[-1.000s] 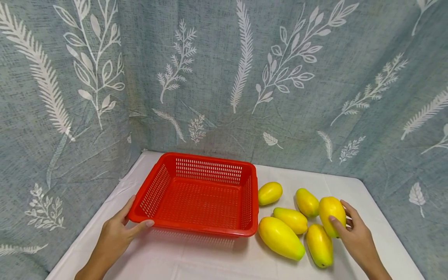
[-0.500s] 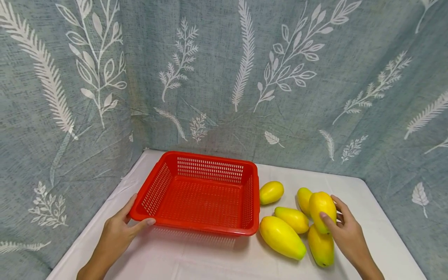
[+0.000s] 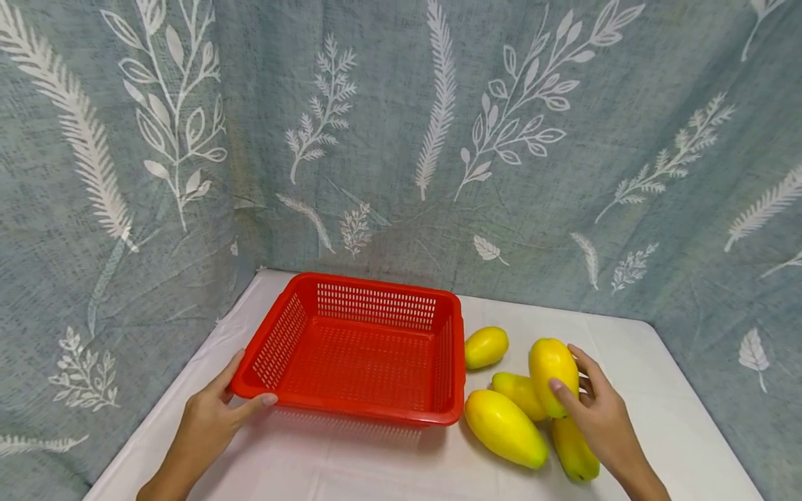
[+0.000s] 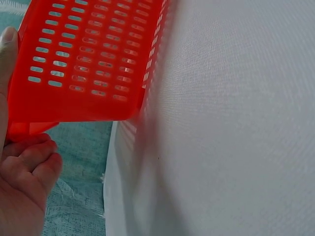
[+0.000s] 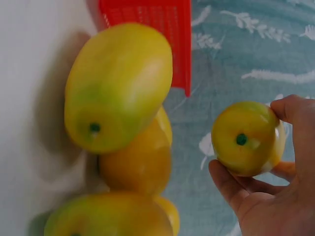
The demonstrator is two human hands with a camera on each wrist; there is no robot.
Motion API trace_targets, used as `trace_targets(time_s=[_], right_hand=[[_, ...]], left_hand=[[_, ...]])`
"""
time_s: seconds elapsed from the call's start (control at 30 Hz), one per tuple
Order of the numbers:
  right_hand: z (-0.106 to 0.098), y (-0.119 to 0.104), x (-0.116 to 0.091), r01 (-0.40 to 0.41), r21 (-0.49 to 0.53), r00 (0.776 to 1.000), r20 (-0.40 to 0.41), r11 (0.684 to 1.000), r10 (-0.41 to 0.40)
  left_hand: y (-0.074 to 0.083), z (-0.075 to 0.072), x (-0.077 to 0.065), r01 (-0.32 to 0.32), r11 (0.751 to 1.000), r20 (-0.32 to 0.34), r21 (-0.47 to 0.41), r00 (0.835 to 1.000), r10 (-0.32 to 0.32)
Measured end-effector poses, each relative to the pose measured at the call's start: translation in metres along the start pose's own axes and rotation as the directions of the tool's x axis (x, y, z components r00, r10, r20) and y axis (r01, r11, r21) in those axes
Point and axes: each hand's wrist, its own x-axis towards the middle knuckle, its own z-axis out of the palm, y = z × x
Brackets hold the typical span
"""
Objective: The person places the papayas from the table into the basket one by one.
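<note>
white cloth (image 3: 376,476) under red basket (image 3: 351,409), yellow fruits (image 3: 506,429) outside it

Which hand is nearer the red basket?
Left. The left hand grips the red basket at its near left corner; the right hand, holding a yellow fruit, is beyond the basket's right side.

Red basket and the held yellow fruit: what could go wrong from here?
Slip: the right hand grips the held yellow fruit in midair, and its glossy skin might slide free.
Bump: moved left and low, it could strike the large fruit lying beside the red basket.
Swivel: the left hand grips the red basket at one corner only, so a knock might turn it.
</note>
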Motion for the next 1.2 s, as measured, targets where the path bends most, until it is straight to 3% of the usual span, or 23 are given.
trace_targets(time_s=[0.23, 0.47, 0.6, 1.0, 1.2], right_hand=[[0.011, -0.015, -0.005, 0.013, 0.063, 1.000, 0.017, 0.998, -0.014], [0.022, -0.028, -0.010, 0.051, 0.131, 0.998, 0.030, 0.990, -0.055], [0.029, -0.034, -0.012, 0.024, 0.167, 0.998, 0.057, 0.986, -0.034], [0.051, -0.056, -0.013, 0.099, 0.248, 0.990, 0.073, 0.964, -0.121], [0.061, -0.068, -0.013, 0.100, 0.292, 0.988, 0.088, 0.951, -0.130]], left_hand=[[0.002, 0.002, 0.002, -0.010, 0.999, 0.002, -0.042, 1.000, 0.010], [0.003, 0.001, 0.001, -0.011, 1.000, -0.003, -0.023, 1.000, 0.011], [0.002, 0.001, -0.001, 0.007, 1.000, 0.004, -0.022, 1.000, -0.007], [0.001, -0.001, -0.001, 0.018, 1.000, 0.003, -0.021, 1.000, -0.018], [0.000, -0.001, -0.001, 0.049, 0.999, 0.019, -0.021, 0.999, -0.049]])
